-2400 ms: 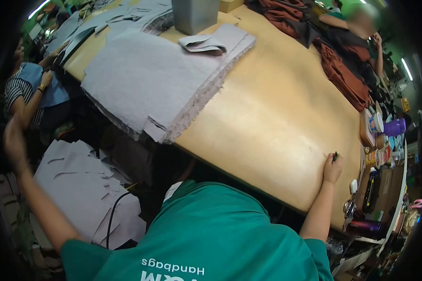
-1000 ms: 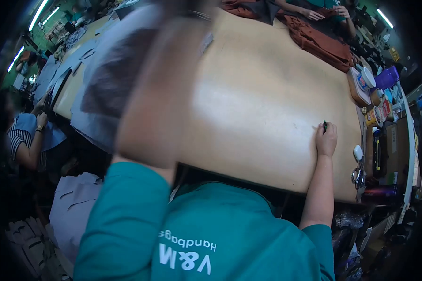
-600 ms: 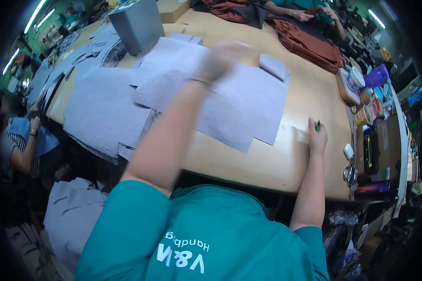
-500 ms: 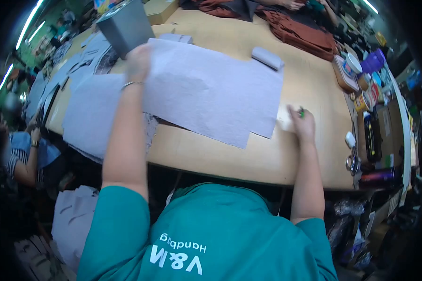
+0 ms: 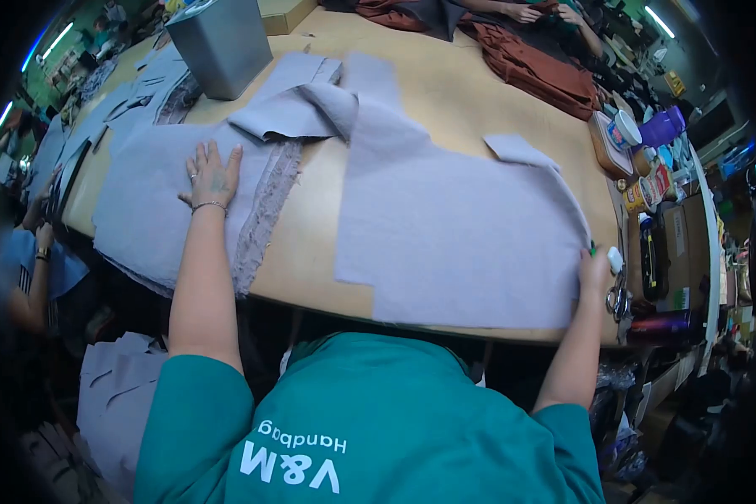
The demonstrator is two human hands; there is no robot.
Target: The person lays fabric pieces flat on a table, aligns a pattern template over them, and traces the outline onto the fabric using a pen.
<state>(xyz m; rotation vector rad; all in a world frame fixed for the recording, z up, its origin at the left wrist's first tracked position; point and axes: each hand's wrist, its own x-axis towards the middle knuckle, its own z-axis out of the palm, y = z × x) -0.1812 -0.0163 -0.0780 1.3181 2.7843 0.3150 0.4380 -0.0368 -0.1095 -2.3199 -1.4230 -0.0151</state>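
My left hand (image 5: 212, 178) lies flat with fingers spread on a stack of grey-lilac fabric pieces (image 5: 155, 202), whose right edge is frayed. At the table's right side, my right hand (image 5: 595, 270) is closed at the edge of a large cut fabric piece (image 5: 462, 227). A small green tip (image 5: 593, 249) sticks out of that hand; what it belongs to is hidden. The large piece spreads over the table, its upper right corner folded over. Between the two, a folded fabric flap (image 5: 298, 113) lies over the stack's upper end.
A grey metal block or can (image 5: 220, 50) stands at the back left. Brown fabric (image 5: 533, 71) lies at the back, near another person's hands (image 5: 525, 13). Scissors (image 5: 617, 302), a white rounded object (image 5: 615, 259) and tubs (image 5: 623, 130) line the right edge.
The large fabric piece has moved right and toward me, with my right hand now at its edge. My left hand has come down from the metal block onto the stack and opened flat.
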